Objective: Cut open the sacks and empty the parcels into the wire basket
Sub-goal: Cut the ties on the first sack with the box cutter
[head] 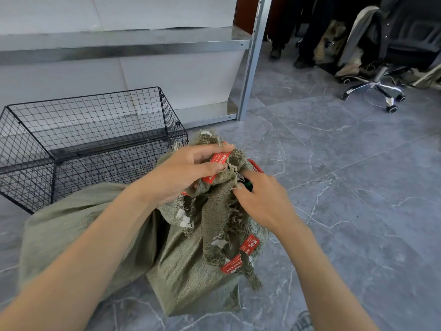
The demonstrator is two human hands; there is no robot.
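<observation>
A green woven sack lies on the grey floor, its frayed neck bunched upward with red tags and a red tie on it. My left hand grips the bunched neck from the left, fingers curled over a red tag. My right hand is at the neck's right side, holding a small dark green tool against the fabric; most of the tool is hidden. The black wire basket stands just behind the sack on the left, with no parcels visible inside.
A metal shelving unit stands behind the basket against the white wall. An office chair with clothes draped on it and a person's legs and shoes are at the back right. Grey marble floor stretches to the right.
</observation>
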